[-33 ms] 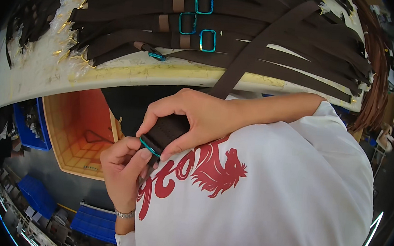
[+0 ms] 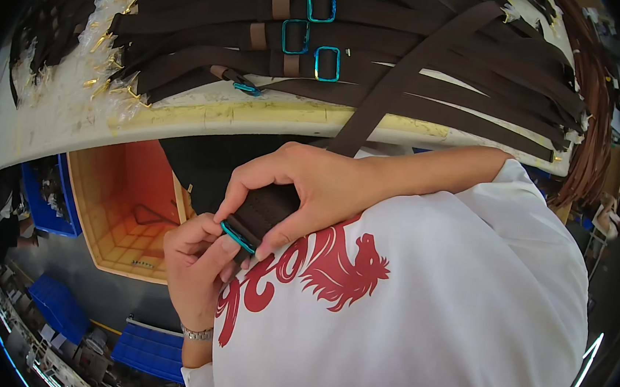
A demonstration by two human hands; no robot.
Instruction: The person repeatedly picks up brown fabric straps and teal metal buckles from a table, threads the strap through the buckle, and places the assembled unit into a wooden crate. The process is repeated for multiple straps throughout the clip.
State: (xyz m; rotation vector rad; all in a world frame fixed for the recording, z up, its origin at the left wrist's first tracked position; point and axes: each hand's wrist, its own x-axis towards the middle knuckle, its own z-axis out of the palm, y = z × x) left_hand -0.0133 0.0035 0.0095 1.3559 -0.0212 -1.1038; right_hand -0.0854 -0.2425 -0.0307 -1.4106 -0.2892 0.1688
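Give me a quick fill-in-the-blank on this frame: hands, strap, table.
1. Both hands grip a dark brown ____ that runs up onto the table.
2. The metal ring at the left hand is ____ in colour.
3. Below the table edge sits an open ____ crate.
Missing words: strap; teal; orange

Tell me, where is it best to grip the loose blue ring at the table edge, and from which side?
Probably grip the blue ring by its outer bar, coming from the table's near edge: it lies flat there, and its far bar is in a brown strap.
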